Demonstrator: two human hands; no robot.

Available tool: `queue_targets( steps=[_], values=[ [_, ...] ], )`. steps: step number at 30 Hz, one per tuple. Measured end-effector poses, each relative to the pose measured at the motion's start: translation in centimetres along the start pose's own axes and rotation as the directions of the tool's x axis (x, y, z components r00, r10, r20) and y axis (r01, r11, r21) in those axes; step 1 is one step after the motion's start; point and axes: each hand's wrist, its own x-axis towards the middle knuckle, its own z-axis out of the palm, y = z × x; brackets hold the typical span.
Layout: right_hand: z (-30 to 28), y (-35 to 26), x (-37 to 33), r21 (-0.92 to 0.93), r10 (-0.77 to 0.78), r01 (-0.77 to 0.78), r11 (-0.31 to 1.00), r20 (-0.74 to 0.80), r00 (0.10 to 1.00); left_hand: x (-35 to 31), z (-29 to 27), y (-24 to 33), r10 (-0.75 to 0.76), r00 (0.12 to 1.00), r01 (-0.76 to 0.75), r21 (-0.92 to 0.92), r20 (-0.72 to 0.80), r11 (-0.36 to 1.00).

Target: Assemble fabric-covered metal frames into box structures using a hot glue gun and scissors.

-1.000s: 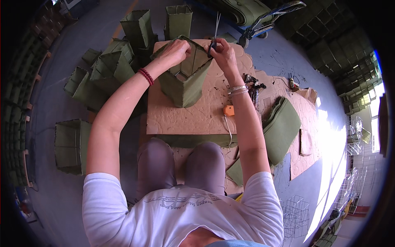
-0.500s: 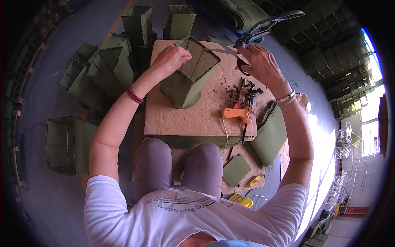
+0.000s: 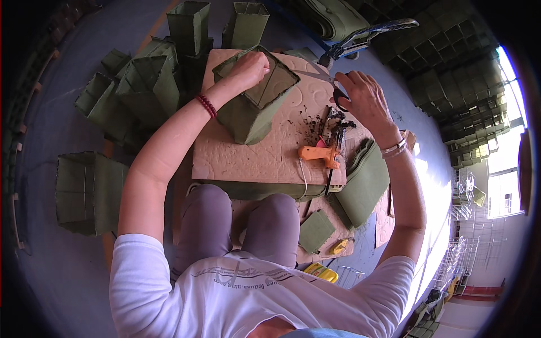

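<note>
A green fabric box (image 3: 251, 117) with a wire frame and open top stands on the cardboard-covered table (image 3: 225, 163), its opening facing up. My left hand (image 3: 251, 70) is closed over the opening, fingertips pinched together; whatever they hold is hidden or too small to name. To the right of the box, my right hand (image 3: 363, 98) grips black-handled scissors (image 3: 341, 98), with a finger or thumb through the handle. Their blades are parted and point left at the box's right rim, without clearly touching it.
An orange glue gun (image 3: 319, 154) lies by dark scraps on the table's right side. Folded green fabric (image 3: 365, 186) sits at the table's right edge. Several green boxes (image 3: 147, 84) stand on the floor to the left. A blue-framed cart (image 3: 369, 35) is behind.
My left hand has moved rightward over the box opening. My right hand has drawn the scissors a little to the right and nearer me, and their blades look wider apart.
</note>
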Motion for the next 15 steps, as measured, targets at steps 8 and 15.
queue_targets(
  steps=[8,15],
  values=[
    [2.4,-0.6,2.2,-0.569,-0.274,0.16,0.807,-0.119,0.954,-2.3,-0.3,1.9,0.269,0.924,-0.213,0.218,-0.273,0.952],
    [2.0,-1.5,3.8,-0.685,-0.36,0.257,0.682,-0.008,0.933,-3.3,-0.1,2.7,0.204,0.949,-0.162,0.185,-0.239,0.969]
  ],
)
